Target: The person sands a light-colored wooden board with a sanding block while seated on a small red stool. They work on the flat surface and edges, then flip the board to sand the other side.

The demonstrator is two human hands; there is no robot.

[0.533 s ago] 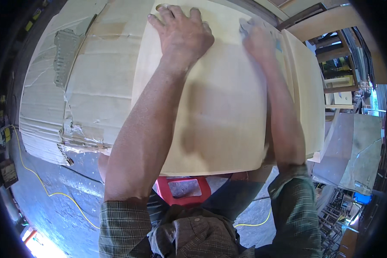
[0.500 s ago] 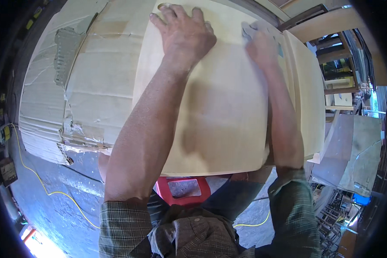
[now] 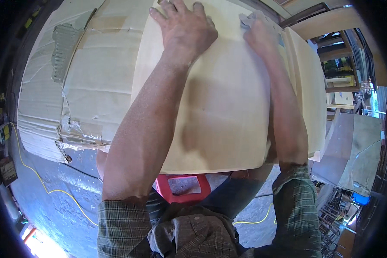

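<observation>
We see the pale wooden panel [image 3: 228,112] lying beneath our hands, long axis near to far. Our left hand [image 3: 187,32] presses its far left part, grip spread apart; our right hand [image 3: 261,38], grip clamped on a grey sheet [image 3: 247,20], is nearer the far right edge.

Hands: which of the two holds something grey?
The right hand: it clasps a grey piece, while the left hand lies bare and spread on the pale board.
</observation>
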